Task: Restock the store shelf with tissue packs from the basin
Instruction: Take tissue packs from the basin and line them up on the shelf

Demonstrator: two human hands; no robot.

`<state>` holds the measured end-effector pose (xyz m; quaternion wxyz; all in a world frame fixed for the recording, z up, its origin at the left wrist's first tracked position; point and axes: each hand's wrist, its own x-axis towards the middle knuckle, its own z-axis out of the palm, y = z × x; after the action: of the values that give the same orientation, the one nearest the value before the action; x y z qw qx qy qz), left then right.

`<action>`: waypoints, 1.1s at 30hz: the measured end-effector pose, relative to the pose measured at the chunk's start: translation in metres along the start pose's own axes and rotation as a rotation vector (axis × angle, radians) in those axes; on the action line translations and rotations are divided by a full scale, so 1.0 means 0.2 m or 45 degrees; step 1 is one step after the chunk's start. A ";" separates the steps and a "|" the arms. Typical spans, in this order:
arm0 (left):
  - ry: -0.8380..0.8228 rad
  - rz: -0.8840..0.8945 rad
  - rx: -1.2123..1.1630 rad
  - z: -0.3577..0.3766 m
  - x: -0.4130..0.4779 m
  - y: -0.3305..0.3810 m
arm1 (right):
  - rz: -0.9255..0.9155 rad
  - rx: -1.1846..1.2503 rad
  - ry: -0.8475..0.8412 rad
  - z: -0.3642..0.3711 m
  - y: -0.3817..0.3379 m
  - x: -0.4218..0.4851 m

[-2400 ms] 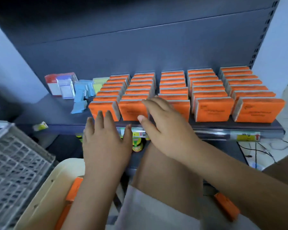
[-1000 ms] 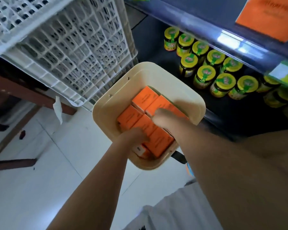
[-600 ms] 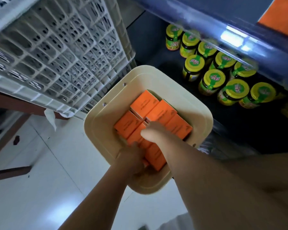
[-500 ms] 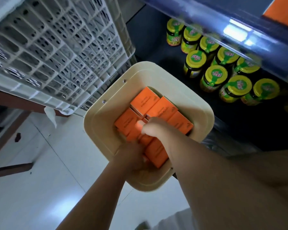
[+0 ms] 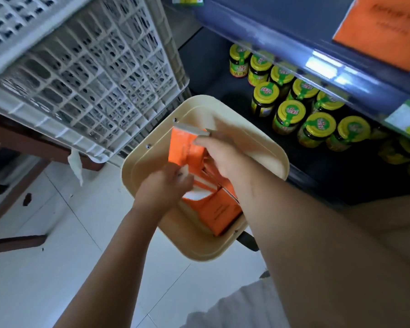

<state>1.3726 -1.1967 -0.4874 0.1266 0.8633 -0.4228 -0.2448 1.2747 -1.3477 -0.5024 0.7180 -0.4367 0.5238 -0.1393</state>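
A cream basin (image 5: 149, 190) stands on the floor below the shelf, with orange tissue packs (image 5: 219, 209) lying in it. Both my hands are over it. My right hand (image 5: 219, 155) and my left hand (image 5: 165, 188) together grip a raised bunch of orange tissue packs (image 5: 184, 147), tilted on end above the basin. The right hand holds the bunch at its upper right side, the left hand at its lower end. An orange pack (image 5: 384, 27) shows on the blue shelf (image 5: 294, 50) at the top right.
A grey lattice crate (image 5: 81, 65) rests on a brown bench at the left, close to the basin. Yellow-lidded jars (image 5: 291, 112) fill the lower shelf at the right. White tiled floor (image 5: 45, 268) spreads at the lower left. My knee fills the lower right.
My hands left the shelf's front row and reached into the basin. They closed round several packs there and have now lifted that bunch up off the others.
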 end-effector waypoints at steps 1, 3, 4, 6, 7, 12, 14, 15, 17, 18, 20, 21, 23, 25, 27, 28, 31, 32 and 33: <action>0.064 -0.009 -0.069 -0.03 -0.01 0.01 | -0.060 0.077 0.038 -0.01 -0.06 -0.02; 0.154 -0.047 -0.149 -0.08 -0.02 0.05 | -0.167 0.240 0.093 -0.05 -0.16 -0.06; 0.186 -0.061 -0.191 -0.10 -0.04 0.08 | -0.210 0.329 0.109 -0.06 -0.22 -0.09; 0.252 -0.061 -0.337 -0.13 -0.07 0.12 | -0.280 0.528 0.103 -0.10 -0.32 -0.15; 0.292 -0.062 -0.428 -0.14 -0.09 0.14 | -0.291 0.612 0.074 -0.12 -0.37 -0.19; 0.297 -0.077 -1.043 -0.19 -0.21 0.28 | -0.310 0.663 0.026 -0.17 -0.47 -0.39; 0.285 0.059 -1.140 -0.19 -0.28 0.34 | -0.329 0.688 0.024 -0.21 -0.50 -0.47; 0.268 0.123 -1.202 -0.19 -0.31 0.36 | -0.335 0.698 0.034 -0.25 -0.52 -0.51; 0.165 0.144 -1.462 -0.21 -0.36 0.42 | -0.341 0.701 0.081 -0.32 -0.55 -0.58; 0.087 0.118 -1.638 -0.21 -0.37 0.45 | -0.339 0.688 0.119 -0.35 -0.57 -0.62; -0.050 0.085 -1.905 -0.22 -0.40 0.54 | -0.347 0.663 0.194 -0.41 -0.59 -0.70; -0.087 0.072 -1.976 -0.23 -0.42 0.60 | -0.355 0.650 0.234 -0.43 -0.59 -0.75; -0.082 0.034 -2.051 -0.25 -0.43 0.73 | -0.360 0.601 0.314 -0.49 -0.61 -0.85; -0.059 0.043 -2.078 -0.28 -0.44 0.85 | -0.357 0.572 0.367 -0.57 -0.63 -0.94; -0.095 0.116 -2.043 -0.30 -0.44 0.95 | -0.429 0.608 0.368 -0.65 -0.66 -1.04; -0.126 0.164 -2.024 -0.31 -0.43 0.99 | -0.478 0.642 0.369 -0.70 -0.67 -1.07; -0.264 0.333 -2.008 -0.34 -0.46 1.12 | -0.573 0.727 0.401 -0.86 -0.71 -1.22; -0.274 0.353 -1.998 -0.35 -0.48 1.17 | -0.593 0.722 0.420 -0.93 -0.71 -1.26; -0.273 0.362 -1.985 -0.36 -0.51 1.21 | -0.616 0.716 0.440 -0.98 -0.71 -1.30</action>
<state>1.1957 -1.2640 -0.2909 0.6824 0.4358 -0.2457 -0.5330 1.0330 -1.3523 -0.2424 0.6573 -0.3041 0.4605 -0.5133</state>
